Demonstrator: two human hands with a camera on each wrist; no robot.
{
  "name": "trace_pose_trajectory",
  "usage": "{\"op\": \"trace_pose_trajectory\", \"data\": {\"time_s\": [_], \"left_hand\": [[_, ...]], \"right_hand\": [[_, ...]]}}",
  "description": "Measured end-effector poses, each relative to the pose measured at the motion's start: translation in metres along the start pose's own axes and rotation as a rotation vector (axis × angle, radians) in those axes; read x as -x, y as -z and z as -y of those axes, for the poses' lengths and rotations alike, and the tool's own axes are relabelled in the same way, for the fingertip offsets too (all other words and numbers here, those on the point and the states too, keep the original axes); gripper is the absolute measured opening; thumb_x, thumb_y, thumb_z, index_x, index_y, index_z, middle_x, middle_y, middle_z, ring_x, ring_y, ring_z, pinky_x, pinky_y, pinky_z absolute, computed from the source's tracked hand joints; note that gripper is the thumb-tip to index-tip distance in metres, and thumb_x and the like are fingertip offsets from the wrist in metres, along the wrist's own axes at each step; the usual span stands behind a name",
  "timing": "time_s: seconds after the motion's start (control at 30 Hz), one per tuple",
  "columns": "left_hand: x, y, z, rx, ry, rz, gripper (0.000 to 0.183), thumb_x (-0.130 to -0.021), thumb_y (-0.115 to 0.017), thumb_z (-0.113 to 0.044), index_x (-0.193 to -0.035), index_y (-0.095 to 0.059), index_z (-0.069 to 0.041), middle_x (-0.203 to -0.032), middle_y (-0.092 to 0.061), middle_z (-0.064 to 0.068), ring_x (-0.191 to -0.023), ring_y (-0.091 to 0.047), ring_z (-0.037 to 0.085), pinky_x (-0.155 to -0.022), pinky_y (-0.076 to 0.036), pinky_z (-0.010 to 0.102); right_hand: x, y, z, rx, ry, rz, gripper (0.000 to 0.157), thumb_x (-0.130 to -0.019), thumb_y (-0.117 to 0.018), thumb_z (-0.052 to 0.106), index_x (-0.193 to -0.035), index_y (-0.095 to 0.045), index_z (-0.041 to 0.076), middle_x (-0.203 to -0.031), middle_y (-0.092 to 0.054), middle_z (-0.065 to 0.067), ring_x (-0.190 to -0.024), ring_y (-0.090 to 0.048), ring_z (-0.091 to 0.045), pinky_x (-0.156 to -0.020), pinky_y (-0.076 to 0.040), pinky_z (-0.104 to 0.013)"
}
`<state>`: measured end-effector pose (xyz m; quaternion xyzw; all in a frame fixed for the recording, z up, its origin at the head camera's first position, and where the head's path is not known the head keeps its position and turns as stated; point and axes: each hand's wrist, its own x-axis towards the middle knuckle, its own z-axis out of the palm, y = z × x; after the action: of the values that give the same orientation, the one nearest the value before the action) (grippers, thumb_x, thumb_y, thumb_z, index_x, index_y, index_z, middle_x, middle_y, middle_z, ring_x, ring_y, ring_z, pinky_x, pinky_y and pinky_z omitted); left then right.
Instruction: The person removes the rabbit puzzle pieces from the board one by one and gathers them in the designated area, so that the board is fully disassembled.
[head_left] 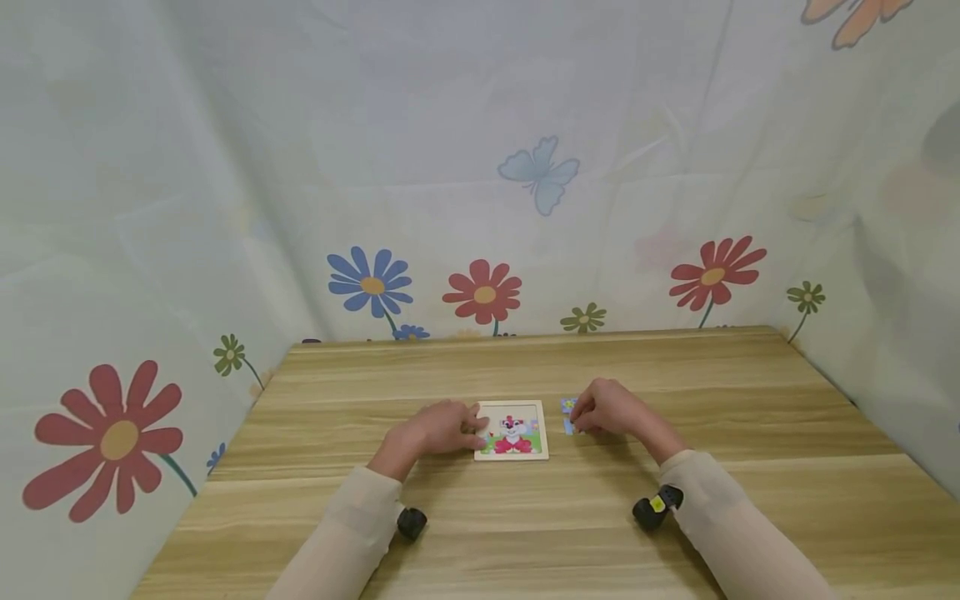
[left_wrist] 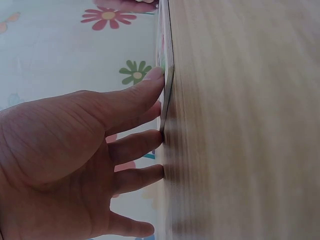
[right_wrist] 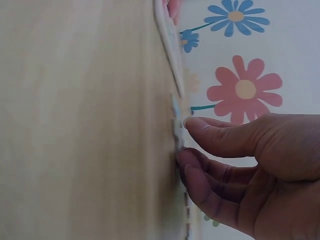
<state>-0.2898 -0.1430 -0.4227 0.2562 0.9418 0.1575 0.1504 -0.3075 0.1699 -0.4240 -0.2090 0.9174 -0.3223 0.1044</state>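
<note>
A square puzzle board (head_left: 545,457) with a pale wooden rim lies on the table, showing a red and white cartoon animal above green. My left hand (head_left: 447,427) is at its left side, fingers spread; in the left wrist view the thumb (left_wrist: 154,75) rests on the board's edge. To the right of the board, blue jigsaw pieces (head_left: 567,405) lie on the table, partly covered by my right hand (head_left: 609,407). That hand's bent fingers and thumb (right_wrist: 200,125) pinch a puzzle piece (right_wrist: 178,132) low at the tabletop.
The wood-grain table (head_left: 480,533) reaches back to a white cloth (head_left: 435,208) printed with flowers and butterflies. Black wrist devices (head_left: 412,523) sit at both sleeve cuffs.
</note>
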Motion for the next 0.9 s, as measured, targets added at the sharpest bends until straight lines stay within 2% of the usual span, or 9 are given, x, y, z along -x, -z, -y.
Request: {"op": "trace_pose_trajectory", "data": {"time_s": [0.13, 0.3, 0.53, 0.67, 0.77, 0.9], "left_hand": [[0.001, 0.001, 0.0, -0.004, 0.005, 0.002, 0.049, -0.095, -0.07, -0.034, -0.138, -0.06, -0.012, -0.152, -0.044, 0.012, -0.142, -0.038, 0.031, -0.113, -0.034, 0.043], [0.002, 0.001, -0.001, 0.013, 0.006, 0.005, 0.05, -0.094, -0.07, -0.033, -0.138, -0.06, -0.012, -0.153, -0.043, 0.012, -0.143, -0.037, 0.031, -0.114, -0.033, 0.044], [0.001, 0.001, -0.001, -0.007, 0.002, 0.008, 0.05, -0.094, -0.07, -0.034, -0.138, -0.06, -0.012, -0.152, -0.044, 0.012, -0.141, -0.04, 0.031, -0.113, -0.035, 0.044], [0.0, 0.001, 0.0, -0.009, 0.014, 0.009, 0.05, -0.094, -0.07, -0.036, -0.139, -0.06, -0.014, -0.153, -0.044, 0.011, -0.14, -0.042, 0.03, -0.112, -0.036, 0.044], [-0.001, 0.001, 0.001, -0.016, 0.012, 0.011, 0.051, -0.094, -0.07, -0.035, -0.139, -0.06, -0.015, -0.153, -0.043, 0.011, -0.139, -0.043, 0.03, -0.112, -0.037, 0.044], [0.0, 0.002, 0.001, -0.018, 0.014, 0.015, 0.051, -0.094, -0.07, -0.036, -0.14, -0.059, -0.015, -0.153, -0.043, 0.011, -0.14, -0.042, 0.03, -0.112, -0.036, 0.044]], "right_hand": [[0.0, 0.008, 0.005, 0.001, 0.012, -0.045, 0.009, -0.092, -0.069, 0.001, -0.093, -0.077, 0.0, -0.071, -0.068, -0.006, -0.059, -0.059, -0.017, -0.055, -0.048, -0.027], [-0.006, 0.006, 0.022, 0.012, 0.051, -0.047, 0.011, -0.094, -0.068, 0.004, -0.099, -0.077, -0.002, -0.082, -0.071, -0.008, -0.065, -0.062, -0.021, -0.058, -0.049, -0.027], [-0.025, -0.017, 0.051, 0.082, 0.069, 0.008, 0.014, -0.09, -0.074, 0.007, -0.102, -0.076, 0.0, -0.085, -0.069, 0.0, -0.073, -0.059, -0.014, -0.069, -0.052, -0.03], [-0.037, -0.031, 0.064, 0.121, 0.066, 0.047, 0.019, -0.088, -0.078, 0.008, -0.105, -0.075, 0.0, -0.089, -0.068, -0.002, -0.08, -0.058, -0.016, -0.077, -0.053, -0.034], [-0.043, -0.04, 0.07, 0.113, 0.046, 0.072, 0.026, -0.087, -0.079, 0.009, -0.109, -0.073, -0.001, -0.091, -0.066, -0.004, -0.081, -0.057, -0.017, -0.077, -0.052, -0.033], [-0.047, -0.048, 0.073, 0.085, 0.031, 0.072, 0.033, -0.084, -0.082, 0.009, -0.113, -0.07, -0.004, -0.085, -0.061, -0.004, -0.076, -0.054, -0.017, -0.07, -0.048, -0.031]]}}
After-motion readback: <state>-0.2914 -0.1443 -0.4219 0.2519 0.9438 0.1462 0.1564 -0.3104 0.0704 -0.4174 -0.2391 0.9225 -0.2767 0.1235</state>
